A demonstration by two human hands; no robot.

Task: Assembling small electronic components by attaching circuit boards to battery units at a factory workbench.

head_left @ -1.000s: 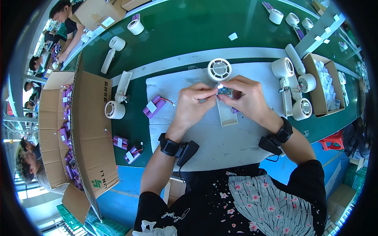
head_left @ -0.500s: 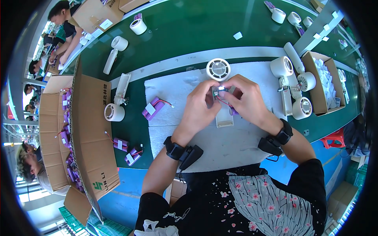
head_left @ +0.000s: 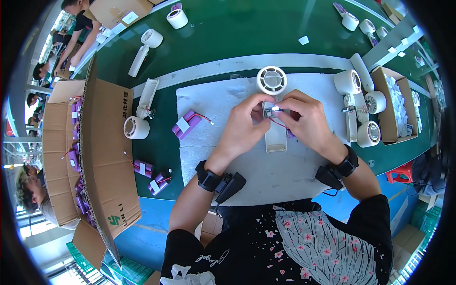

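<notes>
A white handheld fan lies on the pale mat, its round head (head_left: 271,80) away from me and its opened handle shell (head_left: 276,142) toward me. My left hand (head_left: 244,126) is closed around the fan's neck, thumb and fingers at a small green circuit board (head_left: 268,112). The fingertips of my right hand (head_left: 308,121) pinch at the board's right side, beside a bright white spot; what they hold is too small to tell. A red wire (head_left: 278,123) runs below the board toward a purple battery pack (head_left: 290,134), mostly hidden under my right hand.
Another purple battery pack (head_left: 186,124) lies on the mat's left, two more on the green table. A tall carton (head_left: 107,152) of battery packs stands left. Fan parts (head_left: 348,83) and a small box (head_left: 411,114) of white pieces are at the right.
The view has shifted slightly, so the table things sit a little differently. Both hands stay at the fan's board; my right fingertips have moved a little and more of the board shows.
</notes>
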